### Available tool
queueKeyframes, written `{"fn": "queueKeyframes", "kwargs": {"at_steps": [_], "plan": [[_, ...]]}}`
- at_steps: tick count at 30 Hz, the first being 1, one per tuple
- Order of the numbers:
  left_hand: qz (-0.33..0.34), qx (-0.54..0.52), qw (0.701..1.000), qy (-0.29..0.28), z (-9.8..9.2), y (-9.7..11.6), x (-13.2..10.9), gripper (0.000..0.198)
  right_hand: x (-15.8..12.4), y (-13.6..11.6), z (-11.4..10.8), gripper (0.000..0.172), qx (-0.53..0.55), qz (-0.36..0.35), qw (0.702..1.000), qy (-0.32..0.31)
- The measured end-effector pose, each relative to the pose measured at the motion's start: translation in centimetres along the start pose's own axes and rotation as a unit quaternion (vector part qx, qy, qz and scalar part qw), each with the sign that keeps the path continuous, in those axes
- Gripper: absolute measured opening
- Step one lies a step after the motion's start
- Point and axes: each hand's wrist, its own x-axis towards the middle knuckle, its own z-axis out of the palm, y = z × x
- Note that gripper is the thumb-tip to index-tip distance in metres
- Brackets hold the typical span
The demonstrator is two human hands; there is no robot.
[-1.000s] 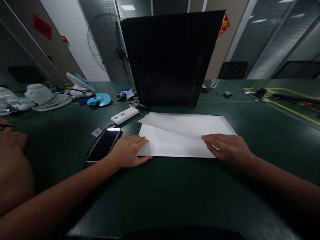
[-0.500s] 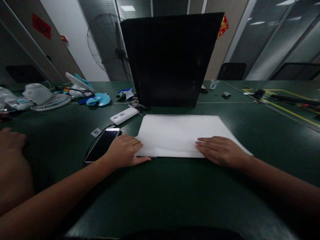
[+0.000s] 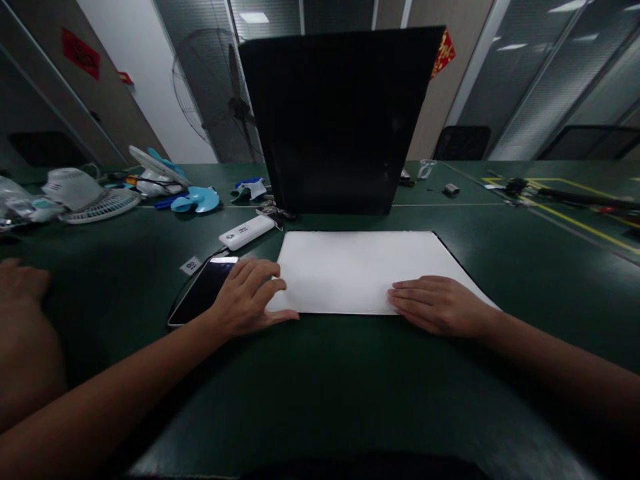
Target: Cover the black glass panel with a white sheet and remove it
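Note:
A white sheet of paper (image 3: 345, 267) lies flat on the green table, with a thin dark edge showing along its right side. At its left edge rests my left hand (image 3: 253, 293), fingers bent and thumb stretched out along the near left corner; nothing is gripped in it. My right hand (image 3: 437, 305) lies flat on the sheet's near right part, fingers straight and side by side. A smartphone (image 3: 203, 293) with a cable lies just left of my left hand, partly behind it.
A large black panel (image 3: 340, 127) stands upright behind the paper. Back left are a white power bank (image 3: 247, 233), a numbered tag (image 3: 191, 265), blue fan blades (image 3: 200, 199) and white fan parts (image 3: 103, 203). Another person's hand (image 3: 23, 280) rests at the far left.
The sheet's near left edge now lies flatter, and a dark border shows at its right. My left fingers have lifted and bent more; my right hand stays almost in place.

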Motion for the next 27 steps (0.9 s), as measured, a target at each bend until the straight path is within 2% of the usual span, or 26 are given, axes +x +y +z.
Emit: {"fn": "queueKeyframes", "kwargs": {"at_steps": [5, 9, 16, 23, 27], "plan": [[-0.044, -0.023, 0.998, -0.036, 0.3, -0.1, 0.2, 0.078, -0.1, 0.0, 0.2, 0.029, 0.008, 0.002, 1.0, -0.011], [-0.058, -0.042, 0.992, -0.101, 0.5, -0.5, 0.6, 0.088, 0.0, -0.1, 0.2, 0.029, 0.013, 0.006, 1.0, -0.014], [-0.088, -0.098, 0.967, -0.216, 1.2, -0.4, 0.3, 0.079, 0.0, -0.1, 0.1, 0.03, 0.009, 0.005, 1.0, -0.02], [-0.084, -0.111, 0.958, -0.25, 1.3, -0.4, 0.3, 0.071, 0.1, -0.3, 0.0, 0.031, 0.023, 0.007, 0.999, -0.023], [-0.09, -0.117, 0.958, -0.247, 1.3, -0.4, 0.3, 0.071, 0.0, -0.3, 0.0, 0.031, 0.019, 0.006, 1.0, -0.021]]}}
